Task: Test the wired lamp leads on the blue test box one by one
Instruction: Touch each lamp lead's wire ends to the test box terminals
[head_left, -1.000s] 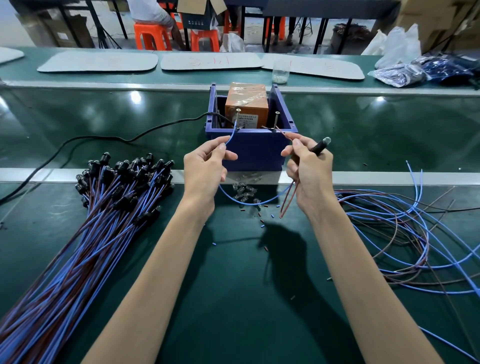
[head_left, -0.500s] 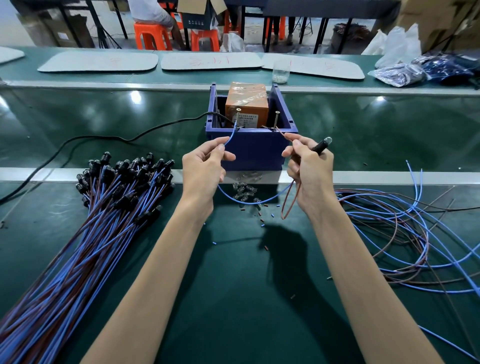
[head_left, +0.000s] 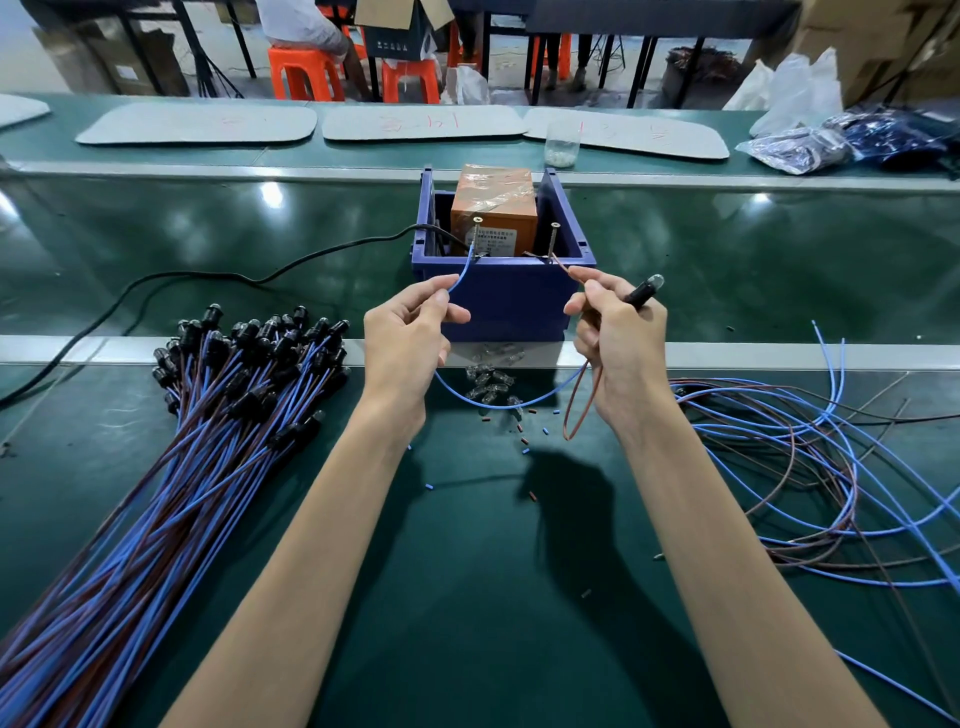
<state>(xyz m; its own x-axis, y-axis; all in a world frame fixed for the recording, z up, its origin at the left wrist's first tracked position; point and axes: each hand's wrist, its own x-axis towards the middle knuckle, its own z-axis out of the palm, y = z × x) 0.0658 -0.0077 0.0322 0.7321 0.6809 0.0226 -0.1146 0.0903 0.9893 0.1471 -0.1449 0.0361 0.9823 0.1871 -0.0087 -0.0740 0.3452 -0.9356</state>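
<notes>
Left hand (head_left: 402, 343): thumb and forefinger tips pressed together on a thin blue insulated lead (head_left: 461, 274), the other fingers loosely curled behind.

Right hand (head_left: 618, 343): thumb and forefinger pinch a thin brown insulated lead (head_left: 563, 264). The remaining fingers wrap a black lamp holder (head_left: 640, 293), whose clear bulb tip points out toward 2 o'clock.

The blue lead rises from the left pinch toward 1 o'clock, to the foot of the left upright steel screw (head_left: 475, 234). The brown lead runs from the right pinch toward 11 o'clock, to the foot of the right upright steel screw (head_left: 553, 239). Whether the bare ends actually touch the screws is too small to tell. Below the hands both leads sag in loops, the brown loop hanging at 6 o'clock under the right palm.

Both screws stand on the near wall of an open blue plastic test box (head_left: 498, 306), at 12 o'clock from the hands. Inside it sits an orange-brown taped block (head_left: 493, 208). A black power cable (head_left: 260, 275) leaves the box toward 9 o'clock.

Between the wrists, on the dark green bench surface (head_left: 467, 597), lies a small heap of clear glass bulbs (head_left: 488, 387). At 8 o'clock lies a thick bundle of blue and brown leads with black holders (head_left: 208, 415). At 4 o'clock lies a loose tangle of blue and brown wires (head_left: 805, 441).
</notes>
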